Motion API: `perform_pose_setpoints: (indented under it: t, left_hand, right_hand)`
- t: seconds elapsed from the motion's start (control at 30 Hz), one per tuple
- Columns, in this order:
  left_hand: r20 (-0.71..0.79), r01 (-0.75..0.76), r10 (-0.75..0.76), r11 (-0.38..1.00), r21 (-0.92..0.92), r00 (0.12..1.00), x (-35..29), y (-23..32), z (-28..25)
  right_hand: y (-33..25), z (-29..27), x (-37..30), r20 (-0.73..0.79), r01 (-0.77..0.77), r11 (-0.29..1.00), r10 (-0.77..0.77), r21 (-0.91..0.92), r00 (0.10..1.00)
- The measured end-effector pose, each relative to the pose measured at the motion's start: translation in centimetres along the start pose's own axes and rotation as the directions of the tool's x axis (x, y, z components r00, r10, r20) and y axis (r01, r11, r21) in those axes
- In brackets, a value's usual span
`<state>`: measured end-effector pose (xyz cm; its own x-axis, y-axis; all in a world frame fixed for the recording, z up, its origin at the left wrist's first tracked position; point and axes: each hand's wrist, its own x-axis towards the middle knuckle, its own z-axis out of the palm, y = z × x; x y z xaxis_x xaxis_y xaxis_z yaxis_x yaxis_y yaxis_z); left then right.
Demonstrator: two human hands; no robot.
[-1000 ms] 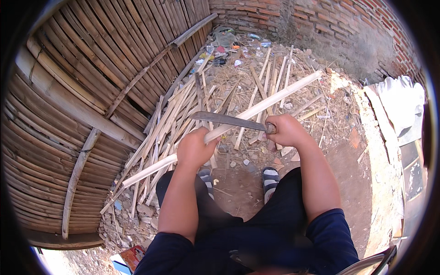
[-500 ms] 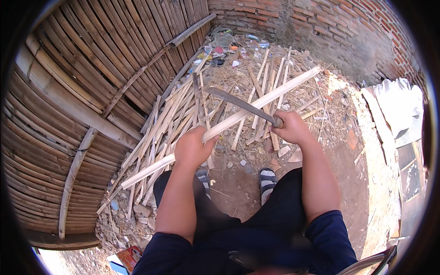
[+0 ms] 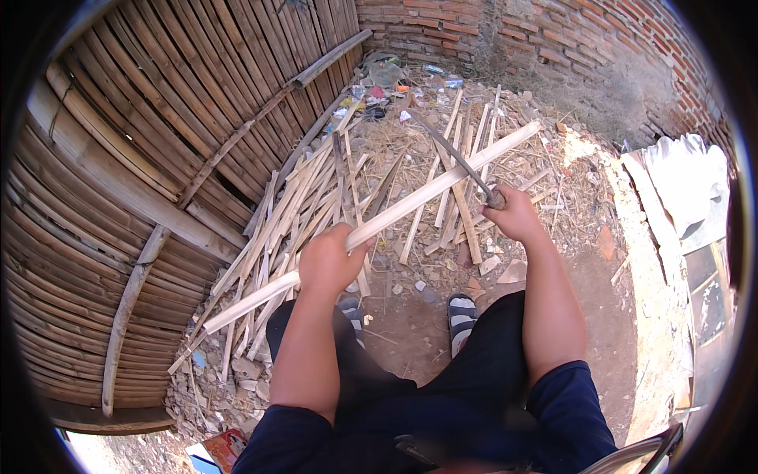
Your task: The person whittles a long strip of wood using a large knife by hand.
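One pale wood strip [image 3: 442,183]: long, slanting from lower left, above the stick pile [image 3: 304,182], to upper right, its far end free over the littered ground. Left hand [image 3: 328,261]: wrapped around the strip nearer its lower end, probably to steady it while leaving the far length exposed.

One long knife [image 3: 456,156]: dark blade, pointing up and to the left, crossing the strip's far half; whether the two touch cannot be told. Right hand [image 3: 512,216]: closed on the knife's handle, apart from the strip, seemingly for free control of the blade and to keep fingers off its edge.
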<state>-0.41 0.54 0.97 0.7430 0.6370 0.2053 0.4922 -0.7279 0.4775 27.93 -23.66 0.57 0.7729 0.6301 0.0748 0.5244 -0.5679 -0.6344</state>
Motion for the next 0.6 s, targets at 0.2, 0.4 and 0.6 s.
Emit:
perform_pose_setpoints:
  t: [0.2,0.4,0.6]
  left_hand:
    - [0.03,-0.022,0.022,1.0,0.011,0.999,0.1,0.1,0.6]
    - [0.001,-0.047,0.047,0.999,0.012,0.999,-0.2,-0.6,0.2]
    - [-0.015,-0.019,0.019,1.0,-0.006,1.0,0.1,0.0,0.1]
  right_hand:
    - [-3.5,1.9,-1.5,0.269,0.357,0.924,-0.312,-0.138,0.911]
    - [-1.7,1.3,-0.2,0.21,0.212,0.977,-0.204,-0.013,0.956]
    - [1.0,-0.3,0.3,-0.05,-0.011,1.0,0.012,0.019,0.999]
